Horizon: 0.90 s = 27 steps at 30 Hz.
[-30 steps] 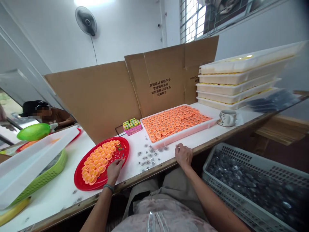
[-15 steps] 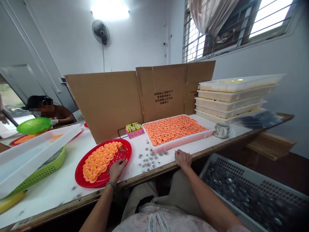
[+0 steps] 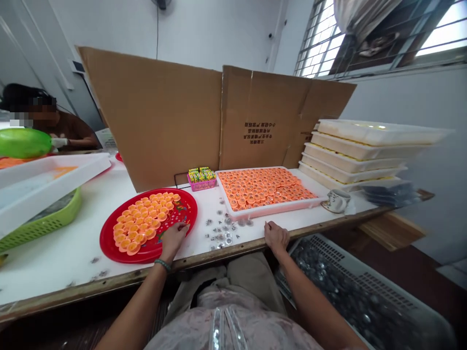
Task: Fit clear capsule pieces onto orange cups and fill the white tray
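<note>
My left hand (image 3: 172, 238) rests on the near rim of a round red tray (image 3: 184, 218), fingers curled onto it. The tray's left half is covered with several orange caps (image 3: 142, 223). My right hand (image 3: 276, 235) lies on the table's front edge, fingers loosely bent, thumb and forefinger close together; whether something small is between them is hidden. Between my hands lie several small shiny silver pieces (image 3: 222, 233). Just beyond my right hand sits a white rectangular tray (image 3: 292, 206) packed with orange caps (image 3: 262, 188).
A cardboard screen (image 3: 204, 116) stands behind the table. Stacked white trays (image 3: 361, 155) and a cup (image 3: 337, 200) are at right. A grey crate of shiny pieces (image 3: 346, 301) sits on the floor. A pink box (image 3: 200, 179), a green basket (image 3: 47, 221) and another person (image 3: 54, 126) are at left.
The view has turned left and dipped, so the wall fan has left the picture. Both hands stay in the same places on the red tray and table edge.
</note>
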{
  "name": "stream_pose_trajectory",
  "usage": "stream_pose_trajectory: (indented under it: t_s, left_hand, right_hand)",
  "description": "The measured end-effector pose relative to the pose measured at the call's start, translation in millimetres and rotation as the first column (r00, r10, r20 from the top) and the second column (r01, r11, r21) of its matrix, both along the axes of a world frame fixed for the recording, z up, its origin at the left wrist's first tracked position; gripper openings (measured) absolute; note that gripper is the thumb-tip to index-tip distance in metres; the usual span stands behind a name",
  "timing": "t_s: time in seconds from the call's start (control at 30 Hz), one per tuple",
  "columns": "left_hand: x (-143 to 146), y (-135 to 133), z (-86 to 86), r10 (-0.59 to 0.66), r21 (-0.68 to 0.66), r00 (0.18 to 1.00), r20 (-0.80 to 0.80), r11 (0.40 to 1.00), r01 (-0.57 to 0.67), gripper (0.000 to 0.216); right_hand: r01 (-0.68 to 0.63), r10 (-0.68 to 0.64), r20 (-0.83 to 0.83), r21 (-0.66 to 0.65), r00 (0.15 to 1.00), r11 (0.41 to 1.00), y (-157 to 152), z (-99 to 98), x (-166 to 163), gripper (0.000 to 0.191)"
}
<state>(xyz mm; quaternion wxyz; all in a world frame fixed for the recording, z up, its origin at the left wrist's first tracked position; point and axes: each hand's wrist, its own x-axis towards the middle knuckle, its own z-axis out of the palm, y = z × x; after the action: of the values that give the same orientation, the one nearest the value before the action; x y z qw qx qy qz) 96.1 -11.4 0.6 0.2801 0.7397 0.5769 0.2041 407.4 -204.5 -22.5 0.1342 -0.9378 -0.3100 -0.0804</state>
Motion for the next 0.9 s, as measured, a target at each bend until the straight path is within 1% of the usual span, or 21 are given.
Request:
stream_pose_trajectory:
  t_s: [0.07,0.1,0.13,0.17,0.2,0.23,0.27,0.3,0.33,0.37,0.4,0.43,0.5,0.53,0.6,0.63,0.67,0.73,0.77,0.83,0.9]
  left_hand:
    - [-0.5,1.6,-0.2,0.011,-0.027,1.0,0.024,1.0,-0.01,0.031]
    - [-0.7,2.5,-0.1,0.016,-0.042,0.999,0.035,0.999,-0.014,0.03]
    - [-0.7,3.4,0.0,0.023,-0.059,0.999,0.045,0.998,-0.02,0.029]
    - [-0.6,4.5,0.0,0.029,-0.076,0.998,0.055,0.997,-0.025,0.028]
    - [-0.2,5.7,-0.1,0.036,-0.093,0.997,0.065,0.995,-0.029,0.027]
    - [0.5,6.8,-0.4,0.041,-0.109,0.996,0.077,0.993,-0.032,0.026]
    - [1.7,8.0,-0.9,0.045,-0.126,0.995,0.091,0.991,-0.033,0.026]
    - [3.5,9.2,-1.7,0.047,-0.142,0.993,0.107,0.989,-0.031,0.025]
    - [5.7,10.4,-2.7,0.045,-0.159,0.991,0.126,0.987,-0.025,0.024]
    - [8.4,11.5,-4.0,0.041,-0.176,0.988,0.148,0.984,-0.015,0.024]
    - [11.3,12.5,-5.6,0.038,-0.192,0.985,0.168,0.981,-0.005,0.024]
    - [14.1,13.2,-7.6,0.035,-0.204,0.981,0.19,0.979,0.005,0.025]
    - [19.0,13.3,-12.0,0.04,-0.221,0.971,0.236,0.975,0.014,0.028]
    - [20.6,12.5,-14.0,0.049,-0.225,0.963,0.266,0.974,0.013,0.029]
    - [21.5,8.8,-16.2,0.073,-0.22,0.926,0.371,0.975,0.012,0.03]
    - [20.7,6.3,-15.9,0.086,-0.21,0.891,0.447,0.978,0.011,0.03]
    - [18.9,3.6,-14.5,0.091,-0.197,0.851,0.518,0.98,0.014,0.029]
    - [11.8,-1.0,-8.2,0.089,-0.175,0.801,0.593,0.984,0.02,0.026]
    - [6.1,-2.2,-3.7,0.074,-0.164,0.801,0.594,0.986,0.031,0.026]
    - [-9.9,-0.4,6.3,0.035,-0.134,0.839,0.543,0.99,0.045,0.026]
    - [-30.5,9.3,16.1,0.044,-0.089,0.894,0.445,0.996,-0.005,0.027]
  right_hand:
    - [-0.003,0.003,0.006,-0.005,1.0,1.0,-1.3,0.4,0.1,0.039]
    - [-0.003,0.003,0.002,0.022,1.0,1.0,-1.9,0.2,-0.8,0.037]
    - [-0.001,0.002,-0.007,0.083,1.0,0.997,-2.1,0.1,-2.9,0.036]
    - [0.001,0.002,-0.015,0.179,1.0,0.984,-1.4,0.9,-6.5,0.035]
    - [-0.013,0.018,-0.015,0.293,1.0,0.956,1.0,3.0,-11.9,0.035]
    - [-0.055,0.058,0.004,0.405,0.998,0.913,5.6,7.1,-19.0,0.035]
    - [-0.136,0.129,0.048,0.482,0.991,0.866,13.0,13.5,-27.6,0.035]
    - [-0.254,0.227,0.116,0.501,0.967,0.827,23.8,22.3,-37.2,0.035]
    - [-0.397,0.348,0.191,0.46,0.918,0.794,38.1,33.1,-46.9,0.033]
    - [-0.541,0.481,0.247,0.36,0.841,0.76,56.1,44.9,-56.1,0.031]
    - [-0.654,0.598,0.274,0.226,0.754,0.722,77.1,56.9,-63.7,0.029]
    - [-0.734,0.692,0.278,0.081,0.666,0.675,100.3,67.7,-69.4,0.029]
    - [-0.789,0.806,0.236,-0.184,0.543,0.586,148.5,81.8,-74.4,0.033]
    - [-0.771,0.833,0.193,-0.317,0.518,0.553,171.0,83.9,-74.3,0.034]
    - [-0.692,0.842,0.111,-0.519,0.528,0.502,208.1,79.0,-71.8,0.028]
    - [-0.653,0.833,0.084,-0.58,0.547,0.487,221.8,73.2,-70.3,0.022]
    - [-0.628,0.824,0.068,-0.614,0.562,0.479,231.9,66.4,-69.0,0.018]
    - [-0.626,0.822,0.047,-0.624,0.567,0.468,243.0,53.3,-67.3,0.019]
    - [-0.632,0.826,0.037,-0.625,0.562,0.458,244.5,48.2,-67.1,0.02]
    - [-0.653,0.836,0.01,-0.619,0.549,0.436,241.9,41.7,-67.9,0.022]
    - [-0.679,0.844,-0.018,-0.602,0.537,0.42,234.3,38.9,-70.5,0.022]
